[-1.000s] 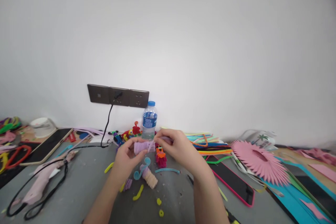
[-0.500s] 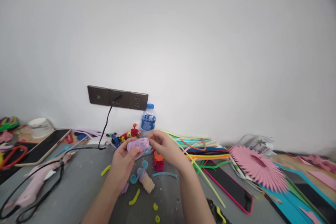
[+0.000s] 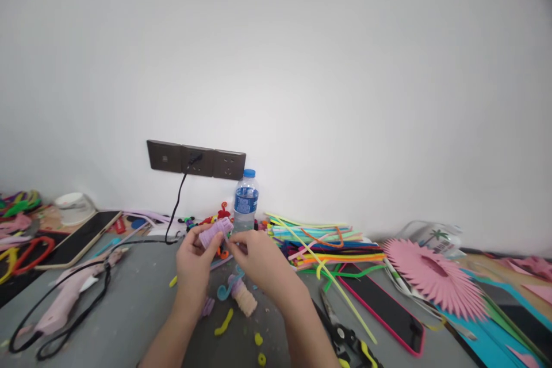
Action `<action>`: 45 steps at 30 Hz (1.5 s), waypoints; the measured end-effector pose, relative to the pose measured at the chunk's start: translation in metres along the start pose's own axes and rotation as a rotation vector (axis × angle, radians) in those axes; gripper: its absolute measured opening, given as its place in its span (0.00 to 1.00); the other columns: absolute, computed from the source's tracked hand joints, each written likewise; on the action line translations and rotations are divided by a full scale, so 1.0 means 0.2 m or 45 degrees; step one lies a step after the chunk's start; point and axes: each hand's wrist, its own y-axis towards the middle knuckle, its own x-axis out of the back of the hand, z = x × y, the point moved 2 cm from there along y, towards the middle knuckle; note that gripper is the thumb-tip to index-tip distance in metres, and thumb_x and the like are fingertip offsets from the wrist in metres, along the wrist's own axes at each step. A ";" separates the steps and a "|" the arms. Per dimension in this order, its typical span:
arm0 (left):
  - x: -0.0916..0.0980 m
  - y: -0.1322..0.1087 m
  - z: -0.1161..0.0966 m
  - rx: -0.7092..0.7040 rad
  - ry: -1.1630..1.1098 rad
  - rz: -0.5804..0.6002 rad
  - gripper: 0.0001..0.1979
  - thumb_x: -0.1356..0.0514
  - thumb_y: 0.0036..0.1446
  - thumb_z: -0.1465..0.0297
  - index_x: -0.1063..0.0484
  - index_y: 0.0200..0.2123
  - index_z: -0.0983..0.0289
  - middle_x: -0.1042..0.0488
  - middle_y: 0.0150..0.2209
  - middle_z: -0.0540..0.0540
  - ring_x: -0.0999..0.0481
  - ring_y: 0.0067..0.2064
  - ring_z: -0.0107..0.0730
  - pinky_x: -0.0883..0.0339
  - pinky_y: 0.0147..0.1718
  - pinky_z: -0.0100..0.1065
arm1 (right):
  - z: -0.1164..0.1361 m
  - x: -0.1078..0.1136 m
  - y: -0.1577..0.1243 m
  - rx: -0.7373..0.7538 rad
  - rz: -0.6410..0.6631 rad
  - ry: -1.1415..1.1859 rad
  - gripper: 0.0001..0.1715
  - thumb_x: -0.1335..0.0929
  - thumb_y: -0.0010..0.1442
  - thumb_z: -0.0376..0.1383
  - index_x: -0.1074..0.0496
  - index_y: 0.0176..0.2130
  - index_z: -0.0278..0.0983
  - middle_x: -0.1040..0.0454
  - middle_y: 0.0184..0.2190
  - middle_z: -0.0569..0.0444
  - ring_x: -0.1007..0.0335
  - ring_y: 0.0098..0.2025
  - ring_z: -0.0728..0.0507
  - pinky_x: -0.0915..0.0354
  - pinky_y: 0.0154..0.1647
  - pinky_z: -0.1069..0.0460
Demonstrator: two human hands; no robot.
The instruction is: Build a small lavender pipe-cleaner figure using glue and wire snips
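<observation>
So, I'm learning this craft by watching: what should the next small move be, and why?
Probably pinch the nearer end of the lilac roll with the right hand: the left hand grips the roll, and the right is close to that end. Whether it holds a strand is too small to tell.

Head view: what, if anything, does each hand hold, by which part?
The left hand holds the lilac roll by its lower end; right hand: cannot tell.
</observation>
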 end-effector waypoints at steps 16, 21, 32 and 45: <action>-0.05 -0.08 -0.06 0.137 0.075 0.738 0.16 0.28 0.42 0.66 0.25 0.35 0.63 0.26 0.33 0.52 0.27 0.36 0.33 0.31 0.32 0.28 | -0.16 0.20 -0.03 0.002 -0.015 0.653 0.13 0.30 0.56 0.41 0.27 0.26 0.34 0.37 0.20 0.60 0.45 0.24 0.50 0.48 0.25 0.55; -0.06 -0.10 -0.07 0.260 -0.145 0.650 0.18 0.26 0.40 0.66 0.25 0.35 0.64 0.26 0.31 0.50 0.29 0.31 0.27 0.33 0.30 0.25 | -0.20 0.15 0.02 0.040 0.054 1.005 0.17 0.26 0.52 0.46 0.31 0.29 0.35 0.31 0.26 0.58 0.38 0.29 0.49 0.42 0.31 0.54; -0.07 -0.04 -0.04 0.296 -0.474 0.230 0.23 0.23 0.33 0.67 0.26 0.34 0.66 0.21 0.33 0.52 0.23 0.34 0.27 0.27 0.34 0.26 | -0.24 -0.01 0.10 0.179 -0.020 0.787 0.06 0.36 0.61 0.37 0.33 0.33 0.38 0.38 0.24 0.61 0.43 0.27 0.49 0.45 0.29 0.55; -0.03 -0.01 -0.01 0.050 -0.007 0.179 0.22 0.27 0.40 0.62 0.31 0.36 0.64 0.23 0.29 0.49 0.26 0.30 0.28 0.32 0.29 0.26 | -0.07 0.07 -0.02 0.049 0.028 0.102 0.13 0.36 0.61 0.32 0.25 0.28 0.37 0.31 0.20 0.57 0.41 0.23 0.49 0.49 0.26 0.54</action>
